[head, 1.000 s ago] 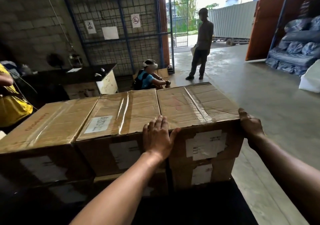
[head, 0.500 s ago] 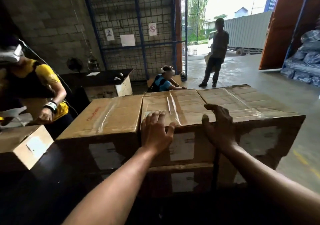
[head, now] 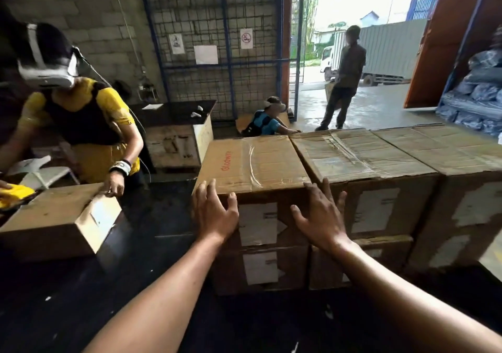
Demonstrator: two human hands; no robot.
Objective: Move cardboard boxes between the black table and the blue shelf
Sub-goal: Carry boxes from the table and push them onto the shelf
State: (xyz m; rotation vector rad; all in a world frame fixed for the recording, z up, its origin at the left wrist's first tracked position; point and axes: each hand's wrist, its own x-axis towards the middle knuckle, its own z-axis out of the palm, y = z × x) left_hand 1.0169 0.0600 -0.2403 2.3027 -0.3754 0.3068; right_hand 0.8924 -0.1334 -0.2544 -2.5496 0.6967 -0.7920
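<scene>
**Cardboard top-left box (head: 255,162) between two open hands**

Fingers splayed and holding nothing, the left hand (head: 214,215) and right hand (head: 322,218) are at the box's near left and right corners; contact cannot be told. The box sits on a lower box (head: 260,268) on the black desk (head: 135,271), tight against the neighbouring box (head: 361,157) to its right.

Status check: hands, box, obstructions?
Both hands open: left hand at near-left top corner, right hand at near-right edge of red-printed box. Not lifted. Neighbouring box butts its right side.
</scene>
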